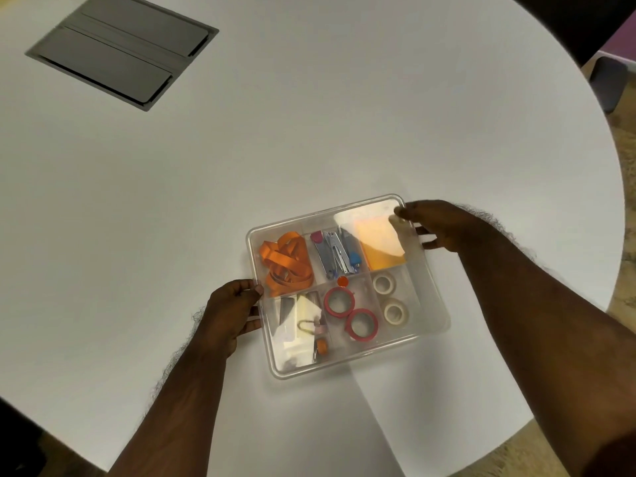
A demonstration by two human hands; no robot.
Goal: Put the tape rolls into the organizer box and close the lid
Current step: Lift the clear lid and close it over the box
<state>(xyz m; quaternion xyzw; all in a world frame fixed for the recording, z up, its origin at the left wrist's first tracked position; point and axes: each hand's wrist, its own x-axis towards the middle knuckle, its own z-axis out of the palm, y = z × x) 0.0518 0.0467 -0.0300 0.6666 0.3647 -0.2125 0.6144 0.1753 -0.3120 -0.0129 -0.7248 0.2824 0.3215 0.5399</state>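
Observation:
A clear plastic organizer box [434, 332] sits on the white table with its transparent lid lying on top. Through the lid I see two red tape rolls [351, 313] in the near middle compartment and two white tape rolls [390, 299] in the near right one. My left hand [232, 313] grips the box's left edge, thumb on the lid. My right hand [438, 227] holds the far right corner, thumb pressing on the lid there.
Other compartments hold an orange strap [287, 261], metal clips [335, 253], orange sticky notes [382, 246] and small white items. A grey cable hatch [120, 51] is set into the table at the far left. The table's curved edge [616, 235] runs close on the right.

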